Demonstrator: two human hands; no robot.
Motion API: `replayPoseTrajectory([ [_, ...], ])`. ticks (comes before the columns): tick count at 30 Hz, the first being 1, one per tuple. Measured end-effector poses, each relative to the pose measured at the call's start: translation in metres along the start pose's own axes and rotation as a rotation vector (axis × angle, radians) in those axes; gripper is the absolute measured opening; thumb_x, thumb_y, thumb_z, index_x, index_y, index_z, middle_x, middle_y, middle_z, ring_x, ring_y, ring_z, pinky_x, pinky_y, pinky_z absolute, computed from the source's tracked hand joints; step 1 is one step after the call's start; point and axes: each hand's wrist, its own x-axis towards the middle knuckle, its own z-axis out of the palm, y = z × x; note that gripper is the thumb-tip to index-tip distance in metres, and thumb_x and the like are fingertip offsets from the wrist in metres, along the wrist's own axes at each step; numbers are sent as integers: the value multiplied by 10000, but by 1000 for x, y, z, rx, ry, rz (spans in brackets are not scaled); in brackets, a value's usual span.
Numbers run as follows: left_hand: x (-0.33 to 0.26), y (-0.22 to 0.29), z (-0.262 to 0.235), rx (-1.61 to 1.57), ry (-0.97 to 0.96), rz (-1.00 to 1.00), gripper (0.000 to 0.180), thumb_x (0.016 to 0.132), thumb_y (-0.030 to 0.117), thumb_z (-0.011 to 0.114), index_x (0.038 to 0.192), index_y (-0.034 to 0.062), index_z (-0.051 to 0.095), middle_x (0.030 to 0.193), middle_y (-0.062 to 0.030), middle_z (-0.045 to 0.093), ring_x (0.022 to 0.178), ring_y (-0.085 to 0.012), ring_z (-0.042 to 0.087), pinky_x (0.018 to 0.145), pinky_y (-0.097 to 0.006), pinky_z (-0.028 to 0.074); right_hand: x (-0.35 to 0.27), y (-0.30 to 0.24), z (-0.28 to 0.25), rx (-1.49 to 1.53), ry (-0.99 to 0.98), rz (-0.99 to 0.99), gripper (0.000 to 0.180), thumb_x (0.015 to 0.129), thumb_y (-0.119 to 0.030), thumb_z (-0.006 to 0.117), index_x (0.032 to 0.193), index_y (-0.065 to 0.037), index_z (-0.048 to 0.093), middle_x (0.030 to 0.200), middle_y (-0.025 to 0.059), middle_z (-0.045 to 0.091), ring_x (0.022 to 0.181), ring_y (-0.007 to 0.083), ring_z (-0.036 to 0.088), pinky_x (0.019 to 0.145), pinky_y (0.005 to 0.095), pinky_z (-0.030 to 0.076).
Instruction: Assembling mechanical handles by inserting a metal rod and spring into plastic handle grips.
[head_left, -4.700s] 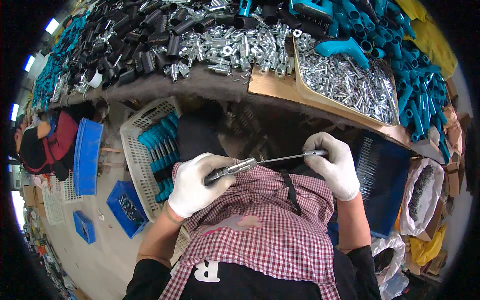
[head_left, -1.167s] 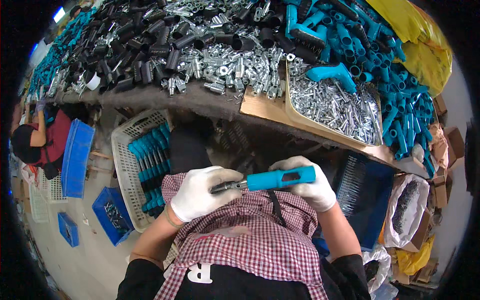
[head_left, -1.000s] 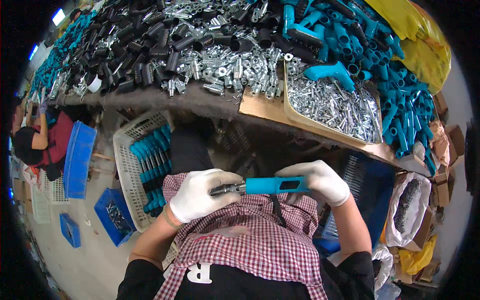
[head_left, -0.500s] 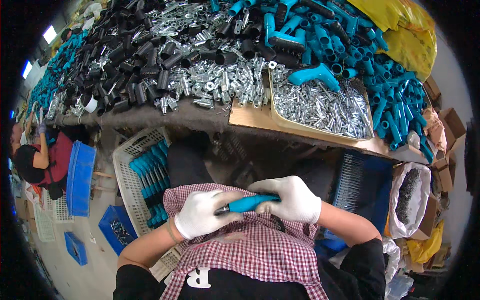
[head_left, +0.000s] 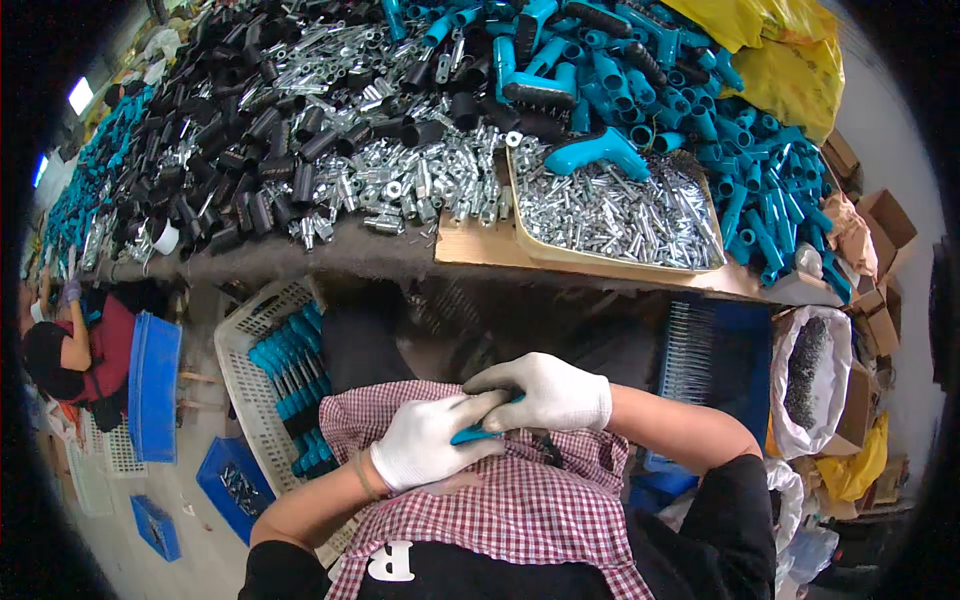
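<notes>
Gloved hands are meeting over the person's lap, on a checked apron (head_left: 500, 500). The left hand (head_left: 430, 450) and the right hand (head_left: 545, 392) are both closing around a teal tool handle (head_left: 472, 434), mostly hidden between them. Ahead, the surface (head_left: 470, 245) is carrying heaps of black, silver and teal parts. Judging from the grip, keeping both wrists in line and pressing straight should seat the piece cleanly.
</notes>
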Motion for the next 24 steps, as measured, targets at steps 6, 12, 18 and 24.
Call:
replayPoseTrajectory([
  [6,13,8,-8,38,140,-52,455,740,295,794,1114,69,664,914,-143,687,759,-314,686,667,-378,556,4,-12,-41,-436,252,-234,243,790,-241,689,963,-73,723,918,143,692,859,350,663,792,423,526],
  [12,0,0,-11,36,193,-221,483,733,303,809,1147,100,665,886,-136,693,734,-321,682,673,-386,556,5,13,-129,-921,779,-179,124,763,-120,704,877,-96,743,903,100,632,920,316,611,835,403,494],
  [18,-3,1,-12,-5,202,-243,488,719,221,808,1151,51,655,872,-177,682,792,-326,688,699,-386,537,5,13,-144,-1116,562,-196,104,758,-131,713,861,-121,719,911,87,594,900,308,574,817,427,483],
  [24,-5,2,-15,-29,233,-284,475,713,205,805,1139,49,664,930,-189,690,826,-337,692,729,-385,544,1,19,-152,-1145,563,-243,147,758,-130,707,891,-97,654,909,99,596,908,315,574,820,430,478],
])
